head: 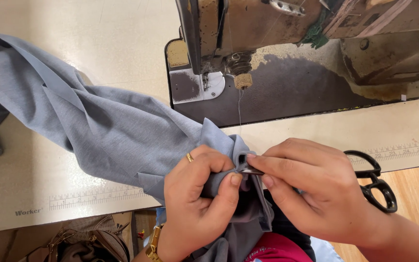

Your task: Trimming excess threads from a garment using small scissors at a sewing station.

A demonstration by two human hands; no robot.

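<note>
A long piece of grey-blue fabric (98, 126) trails from the far left of the table to its front edge. My left hand (197, 199), with a gold ring, pinches a bunched corner of that fabric. My right hand (316, 187) holds a small dark metal tool (249, 170) between thumb and fingers, its tip against the fabric fold held by the left hand. A thin thread (240, 109) runs from the fabric up to the sewing machine's needle area.
A worn industrial sewing machine (287, 53) stands at the back of the cream table (73, 29). Black scissors (374, 182) lie right of my right hand at the table edge. A brown bag (81, 242) sits below the table, wooden floor on the right.
</note>
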